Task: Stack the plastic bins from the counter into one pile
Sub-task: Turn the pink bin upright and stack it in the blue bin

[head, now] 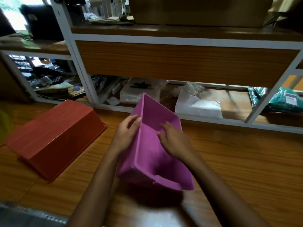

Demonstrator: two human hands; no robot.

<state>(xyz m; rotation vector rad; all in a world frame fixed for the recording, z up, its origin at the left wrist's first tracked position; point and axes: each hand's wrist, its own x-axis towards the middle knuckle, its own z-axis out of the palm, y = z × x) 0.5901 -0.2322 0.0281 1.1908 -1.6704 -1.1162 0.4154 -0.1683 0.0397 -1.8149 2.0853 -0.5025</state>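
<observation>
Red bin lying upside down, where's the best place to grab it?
The red bin lies bottom up on the counter, smooth walls sloping. Probably grip the flared rim along both long sides, coming in from either side.

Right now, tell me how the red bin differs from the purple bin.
Pose: the red bin lies upside down, base up, on the counter; the purple bin is tilted, its opening facing the camera.
Handling: the red bin is untouched; the purple bin is gripped at its rim by the left hand, with the right hand reaching inside.
Colour: red against purple.
Both are rectangular plastic bins with a rim lip.
</observation>
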